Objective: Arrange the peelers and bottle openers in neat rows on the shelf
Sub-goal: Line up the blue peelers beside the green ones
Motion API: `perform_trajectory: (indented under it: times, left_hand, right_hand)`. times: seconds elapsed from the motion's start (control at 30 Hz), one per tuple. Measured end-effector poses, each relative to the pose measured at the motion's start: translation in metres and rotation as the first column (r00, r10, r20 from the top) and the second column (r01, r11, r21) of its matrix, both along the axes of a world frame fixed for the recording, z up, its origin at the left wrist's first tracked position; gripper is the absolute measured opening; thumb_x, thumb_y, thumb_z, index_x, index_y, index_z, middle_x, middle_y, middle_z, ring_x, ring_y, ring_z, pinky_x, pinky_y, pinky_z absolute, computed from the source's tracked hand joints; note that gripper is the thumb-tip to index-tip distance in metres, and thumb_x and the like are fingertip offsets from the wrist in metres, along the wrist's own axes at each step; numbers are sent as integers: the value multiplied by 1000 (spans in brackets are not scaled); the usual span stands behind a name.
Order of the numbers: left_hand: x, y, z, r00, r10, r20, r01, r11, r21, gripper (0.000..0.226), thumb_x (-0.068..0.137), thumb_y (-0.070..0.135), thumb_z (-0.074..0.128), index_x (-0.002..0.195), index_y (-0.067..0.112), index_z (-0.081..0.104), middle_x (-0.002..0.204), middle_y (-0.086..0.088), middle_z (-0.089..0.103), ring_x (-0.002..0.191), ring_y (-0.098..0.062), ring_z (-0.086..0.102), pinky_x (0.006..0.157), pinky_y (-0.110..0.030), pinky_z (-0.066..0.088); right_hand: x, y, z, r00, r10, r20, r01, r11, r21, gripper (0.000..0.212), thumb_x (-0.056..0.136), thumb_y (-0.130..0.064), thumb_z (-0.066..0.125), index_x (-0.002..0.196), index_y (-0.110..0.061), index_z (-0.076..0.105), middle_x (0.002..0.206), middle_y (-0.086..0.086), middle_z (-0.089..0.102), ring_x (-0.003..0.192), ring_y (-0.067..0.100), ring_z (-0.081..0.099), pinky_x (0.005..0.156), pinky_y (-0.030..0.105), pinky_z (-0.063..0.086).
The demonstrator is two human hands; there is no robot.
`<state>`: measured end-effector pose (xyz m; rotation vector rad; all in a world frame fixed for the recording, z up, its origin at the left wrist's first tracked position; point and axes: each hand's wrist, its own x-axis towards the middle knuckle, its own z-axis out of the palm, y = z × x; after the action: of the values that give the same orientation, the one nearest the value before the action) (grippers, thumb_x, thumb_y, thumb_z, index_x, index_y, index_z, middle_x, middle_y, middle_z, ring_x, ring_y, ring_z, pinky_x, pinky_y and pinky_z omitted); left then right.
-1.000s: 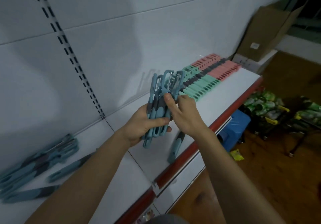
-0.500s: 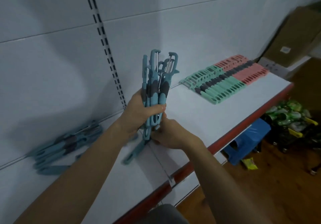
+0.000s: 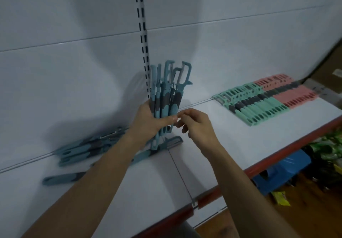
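Bundle of blue peelers [image 3: 166, 93] is gripped upright in left hand [image 3: 148, 119], above the shelf [image 3: 231, 126]. Right hand [image 3: 196, 125] is curled just beside it; whether anything is pinched cannot be told. Handle ends should be squared first, then laid flat toward the green row [image 3: 257, 106].

Grips a bunch of blue peelers [image 3: 166, 97] upright in the left hand [image 3: 149, 121], heads up, above the white shelf [image 3: 212, 154]. Holds the right hand [image 3: 196, 125] just beside the bunch, fingers curled at the left thumb; unclear whether pinching a handle. Faces loose blue peelers [image 3: 83, 149] lying at left, with a neat green row [image 3: 259, 106] and pink row [image 3: 294, 95] at right.
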<state>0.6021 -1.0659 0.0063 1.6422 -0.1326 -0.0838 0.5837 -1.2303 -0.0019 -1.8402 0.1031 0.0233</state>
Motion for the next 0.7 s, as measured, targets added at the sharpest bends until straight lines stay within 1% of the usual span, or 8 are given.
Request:
perform_trajectory:
  times: [0.1,0.17,0.2,0.33,0.43,0.57,0.63,0.7]
  left_hand:
    - [1,-20,0,1000,-6,18,6,1000,-17,32,78,-1,83,106,9,69,93,-6,78,88,-23,76,75,-35,62]
    - [3,-27,3,1000,-8,20,9,999,-54,32,81,0,81,110,3,68,93,-9,77,87,-26,76,74,-37,62]
    - [5,-28,5,1000,-11,22,12,998,-69,33,82,0,80,112,0,67,92,-10,77,86,-28,76,74,-38,61]
    - [9,-25,13,999,-4,39,7,996,-90,33,84,1,78,115,-1,66,95,-11,77,85,-27,76,71,-33,61]
    - [10,-24,16,999,0,39,4,995,-98,31,85,1,78,114,-1,67,96,-12,77,84,-26,76,71,-32,60]
    - [11,-28,9,1000,4,13,-3,994,-107,31,84,2,79,113,3,67,96,-10,77,88,-26,76,74,-34,61]
    - [12,-34,1,1000,-6,13,6,998,-64,31,83,5,80,112,9,69,97,-5,77,92,-23,75,81,-37,61]
    - [11,-43,-5,999,-48,18,48,999,1,31,83,4,79,111,16,69,96,1,77,91,-16,74,81,-34,60]
  right_hand:
    - [3,-12,-14,978,203,-39,-189,802,-566,31,89,-14,61,118,-22,65,111,4,64,97,18,61,79,31,47]
    - [1,-13,-29,932,315,-182,-347,624,-700,46,86,-16,64,131,-25,60,121,9,53,107,28,52,90,40,48]
    - [-1,-11,-33,925,337,-178,-360,620,-697,44,86,-14,63,128,-24,62,118,9,53,104,27,51,88,40,49]
    - [-8,7,-36,900,434,-36,-359,693,-626,14,90,-9,64,101,-16,68,90,-2,58,77,15,52,70,30,42]
    - [-10,19,-34,878,473,-74,-458,784,-420,24,90,-12,67,113,-18,67,102,-3,70,84,10,66,77,24,54]
    - [-7,7,-31,995,98,28,-91,981,-173,29,93,0,50,105,-16,71,95,-1,73,74,8,68,71,26,53]
    - [-8,-11,-19,988,-145,59,137,983,123,26,103,-12,46,101,-19,71,92,2,72,73,12,66,66,29,50]
    - [-8,-28,-5,971,-216,106,183,949,255,24,106,-24,48,104,-20,72,91,0,70,76,11,62,64,26,48]
